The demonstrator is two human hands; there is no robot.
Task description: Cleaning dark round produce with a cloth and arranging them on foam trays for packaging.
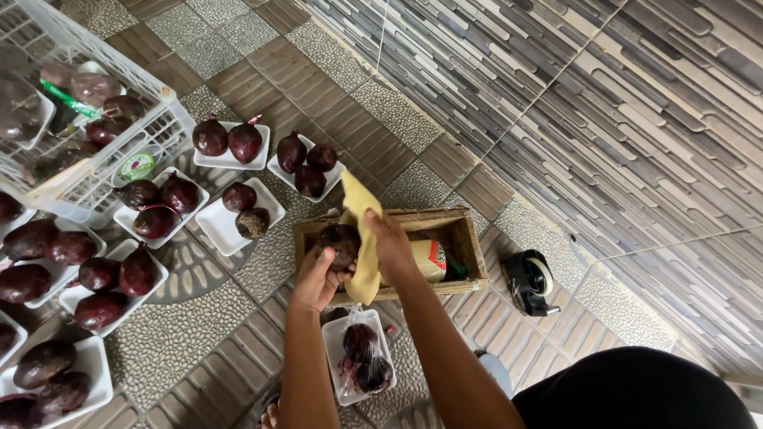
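My left hand holds a dark beetroot above a wooden box. My right hand presses a yellow cloth against that beetroot. Inside the box lies a roll of cling film. Below my hands, a white foam tray with two beetroots under clear wrap rests on the tiled floor.
Several white foam trays of beetroots cover the floor to the left. A white plastic crate with wrapped trays stands at the top left. A black tape dispenser sits right of the box, near the tiled wall.
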